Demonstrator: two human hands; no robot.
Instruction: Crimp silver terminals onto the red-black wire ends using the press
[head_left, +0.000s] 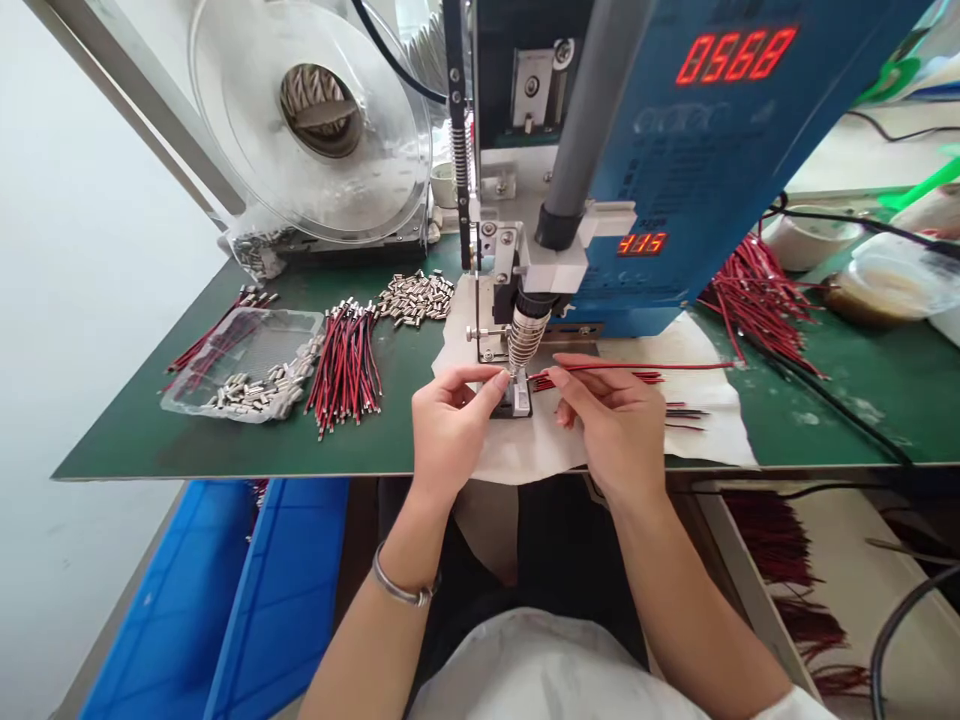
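My left hand [454,425] is closed in a pinch at the small metal fixture [520,398], right under the spring-wrapped soldering head [527,335]. Whatever sits between its thumb and forefinger is too small to make out. On the other side of the fixture my right hand [615,420] pinches a red wire [675,366], whose tail runs off to the right. More short red and black wires [684,411] lie on white paper [720,440] beneath and beside that hand.
Left on the green table [150,440] are a clear tray [176,400] of small metal cylinders, a bundle of red-black wires [346,365] and a cylinder pile [416,297]. A blue machine [675,200] rises ahead. Red wires [765,300] and a white cup [814,240] stand right.
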